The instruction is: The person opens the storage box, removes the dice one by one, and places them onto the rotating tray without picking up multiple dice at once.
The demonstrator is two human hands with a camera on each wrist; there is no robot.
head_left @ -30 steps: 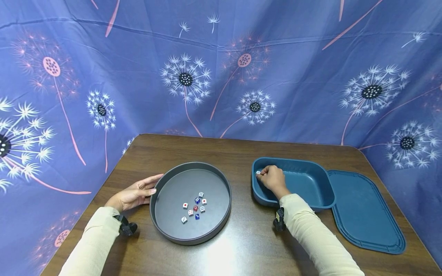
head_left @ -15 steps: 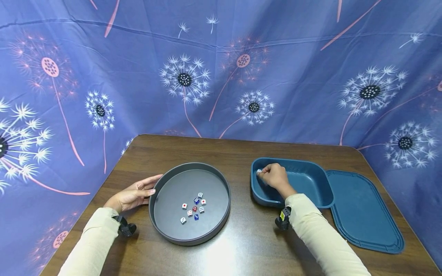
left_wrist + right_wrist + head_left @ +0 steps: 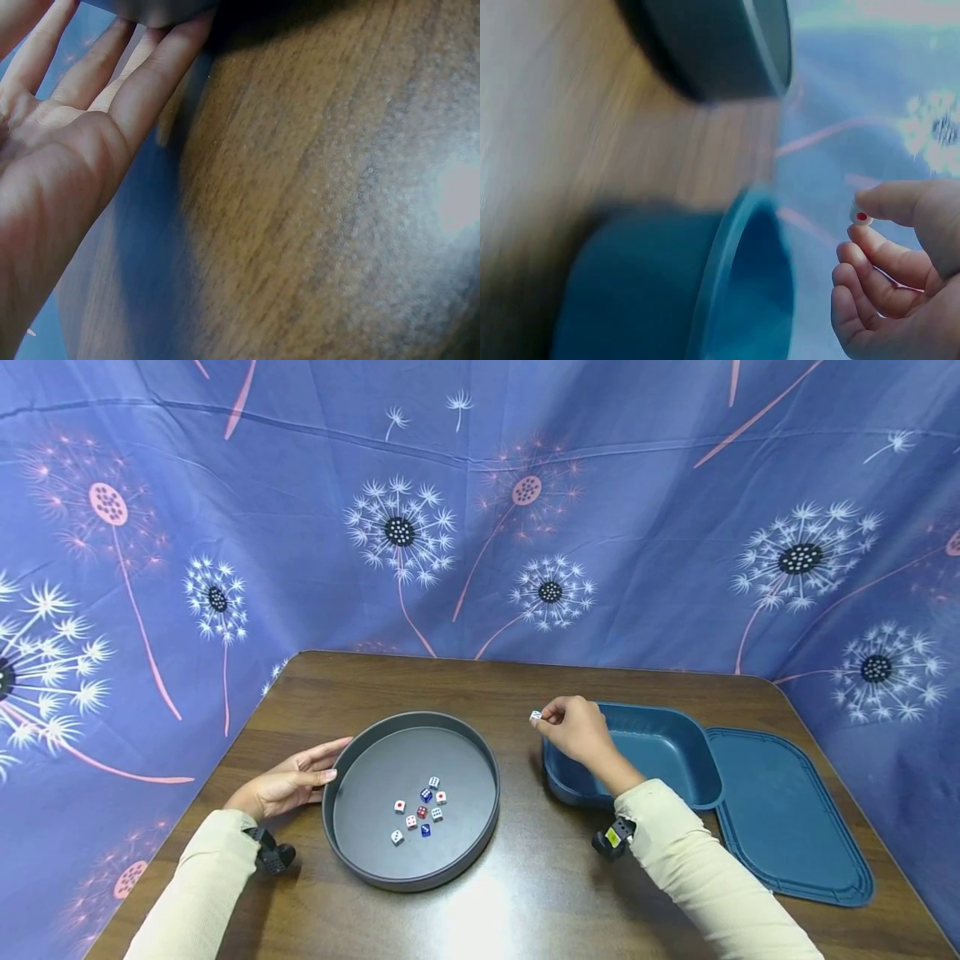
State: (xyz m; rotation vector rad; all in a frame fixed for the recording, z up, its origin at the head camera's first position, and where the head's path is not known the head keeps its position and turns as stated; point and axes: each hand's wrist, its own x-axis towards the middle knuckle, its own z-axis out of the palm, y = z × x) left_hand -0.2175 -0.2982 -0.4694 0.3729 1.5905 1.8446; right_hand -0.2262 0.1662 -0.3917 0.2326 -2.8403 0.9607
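My left hand (image 3: 288,787) rests against the left side of a round dark grey tray (image 3: 487,835), its fingers fairly straight. In the left wrist view, the left fingertips (image 3: 196,28) meet the tray's outer wall (image 3: 161,9). Several white, blue and red dice lie inside the tray, among them a red die (image 3: 422,812) and a white die (image 3: 397,837). My right hand (image 3: 581,731) pinches another white die (image 3: 536,716) between thumb and forefinger, above the left rim of a teal tub (image 3: 675,714). A red pip on that held die (image 3: 861,216) shows in the right wrist view.
A teal lid (image 3: 795,818) lies flat to the right of the tub. All stand on a brown wooden table (image 3: 517,693), with a blue dandelion-print cloth (image 3: 480,527) hanging behind it. Light glares off the table's front.
My right hand has lifted the white die up out of the tub and moved left to its rim. My left hand and the tray have stayed put.
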